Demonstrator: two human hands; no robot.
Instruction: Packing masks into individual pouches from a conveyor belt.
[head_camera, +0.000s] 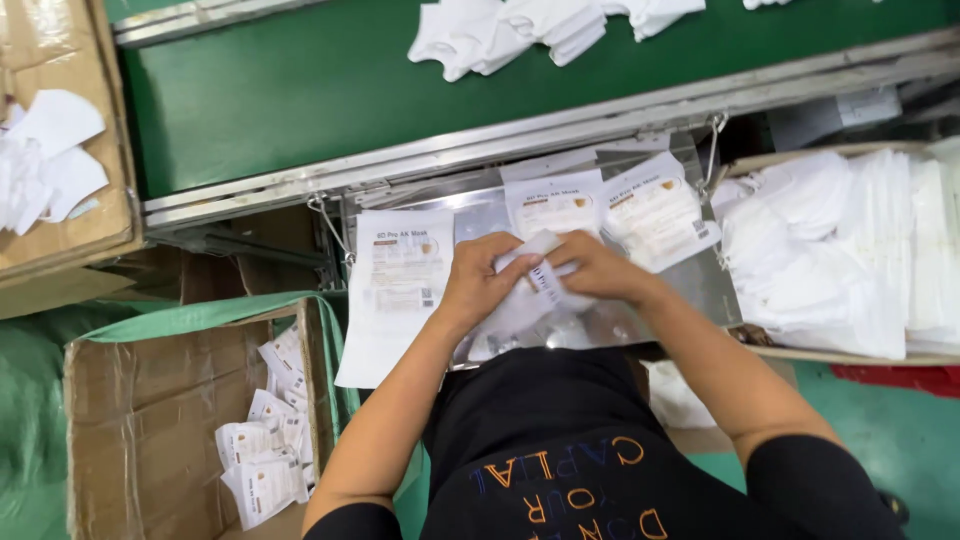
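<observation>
Pouch (535, 285), white, gripped by both hands over the shiny tray (700, 290): left hand (478, 278) clamps its edge to steady it, right hand (598, 268) pinches the top; flat pouches (400, 275) left of tray, mask stack (840, 250) right, within reach

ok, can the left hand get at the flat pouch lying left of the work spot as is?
Probably yes. The flat pouch lies uncovered on the metal tray, just beside the left hand, with nothing between them. But both hands, the right hand too, are holding a white packet, so the left would have to let go first.
</observation>
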